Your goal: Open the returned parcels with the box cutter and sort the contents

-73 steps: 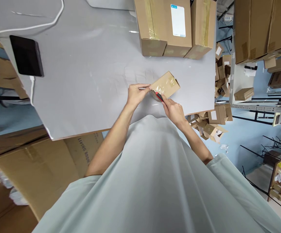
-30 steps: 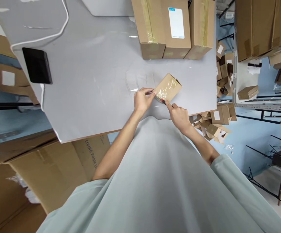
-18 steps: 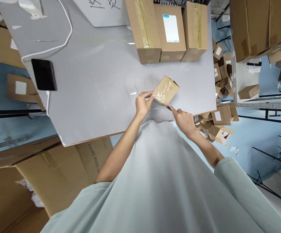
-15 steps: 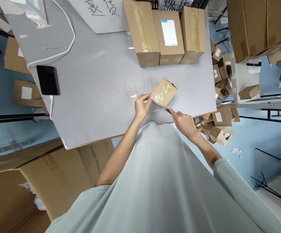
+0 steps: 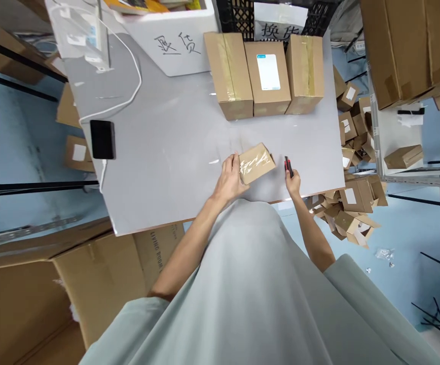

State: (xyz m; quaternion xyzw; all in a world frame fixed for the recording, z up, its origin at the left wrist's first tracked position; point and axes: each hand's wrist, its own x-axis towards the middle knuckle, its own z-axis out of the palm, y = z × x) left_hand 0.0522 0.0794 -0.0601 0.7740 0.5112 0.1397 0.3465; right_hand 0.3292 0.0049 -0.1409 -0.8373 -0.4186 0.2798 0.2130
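Observation:
A small brown cardboard box with shiny clear tape on it sits near the front edge of the table. My left hand grips its left end, fingers behind and thumb along the near side. To the right of the box, my right hand is closed around a black and red box cutter, which points away from me. The cutter is apart from the box. Whether its blade is out is too small to tell.
Three taped boxes stand at the back, beside a white bin and a black crate. A phone on a cable lies left on the table. Cartons are heaped beyond the right edge; a large open carton stands front left.
My right hand has drawn the box cutter away from the box, rightward, and turned it to point forward. My left hand has a fuller grip on the box, which has turned slightly.

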